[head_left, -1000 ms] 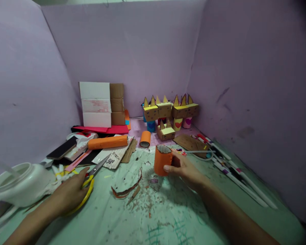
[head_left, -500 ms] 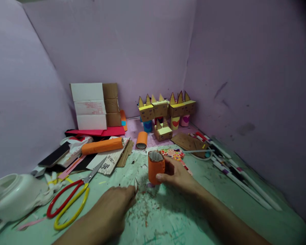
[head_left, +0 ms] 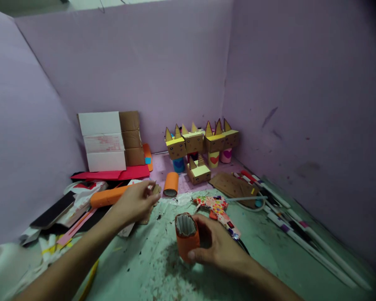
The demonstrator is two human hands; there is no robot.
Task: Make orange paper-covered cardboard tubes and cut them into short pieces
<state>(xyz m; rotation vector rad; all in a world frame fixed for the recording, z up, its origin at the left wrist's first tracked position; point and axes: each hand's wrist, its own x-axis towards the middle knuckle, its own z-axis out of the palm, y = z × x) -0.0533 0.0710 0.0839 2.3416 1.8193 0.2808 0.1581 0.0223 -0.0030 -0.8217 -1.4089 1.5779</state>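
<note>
- Our right hand [head_left: 217,246] closes around the orange tube [head_left: 186,236], upright at 6 o'clock on the table [head_left: 269,246] — squeezing could crush it.
- Our left hand [head_left: 134,202], at 10 o'clock, pinches a small cardboard scrap [head_left: 156,189] — it could slip.

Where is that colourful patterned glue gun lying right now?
The glue gun lies on the green mat, just beyond the right hand holding the orange tube.

green table [head_left: 269,251] — glue gun [head_left: 217,207] | scissors [head_left: 89,276] | markers [head_left: 301,234]
</note>
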